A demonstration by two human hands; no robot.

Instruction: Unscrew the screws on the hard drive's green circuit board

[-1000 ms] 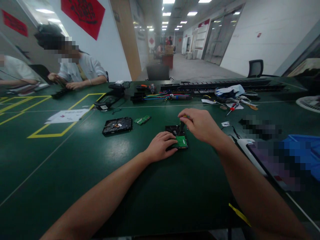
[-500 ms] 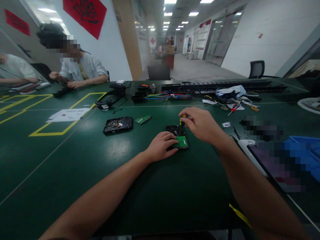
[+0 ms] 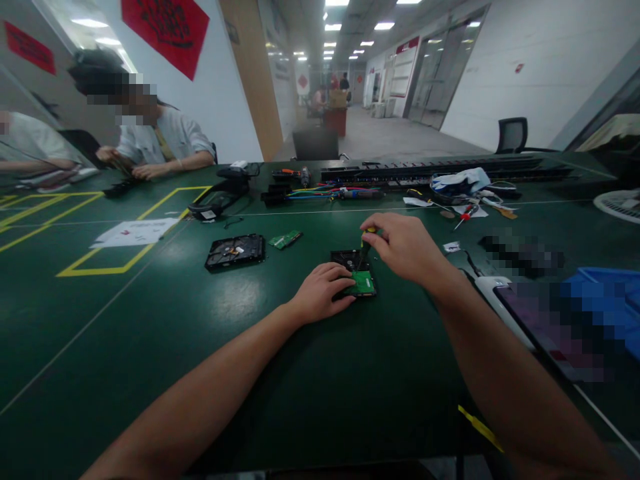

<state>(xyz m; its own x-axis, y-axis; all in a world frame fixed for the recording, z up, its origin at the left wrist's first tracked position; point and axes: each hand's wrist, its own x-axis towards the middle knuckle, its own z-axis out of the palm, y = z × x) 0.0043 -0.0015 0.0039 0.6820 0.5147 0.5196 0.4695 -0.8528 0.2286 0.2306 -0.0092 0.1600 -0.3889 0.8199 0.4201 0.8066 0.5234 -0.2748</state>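
In the head view a black hard drive (image 3: 344,257) with a green circuit board (image 3: 365,285) on its near part lies on the table in front of me. My left hand (image 3: 324,292) grips its left side, fingers over the board and thumb along the near edge. Pinched in my right hand (image 3: 401,245) is a small yellow-and-black screwdriver (image 3: 366,248), held nearly upright with its tip down at the drive; the exact contact point is too small to make out. Another hard drive (image 3: 235,252) and a loose green circuit board (image 3: 285,239) lie to the left.
A power bank-like white and dark device (image 3: 505,300) and a blue bin (image 3: 607,300) stand on the right. Cables (image 3: 315,195), a red screwdriver (image 3: 467,215) and a cloth (image 3: 461,181) lie farther back. White paper (image 3: 135,232) lies left; a co-worker (image 3: 165,143) sits beyond.
The screwdriver's handle has turned and leans slightly more to the right in my right hand. My left hand keeps its hold on the drive; the camera view has shifted slightly.
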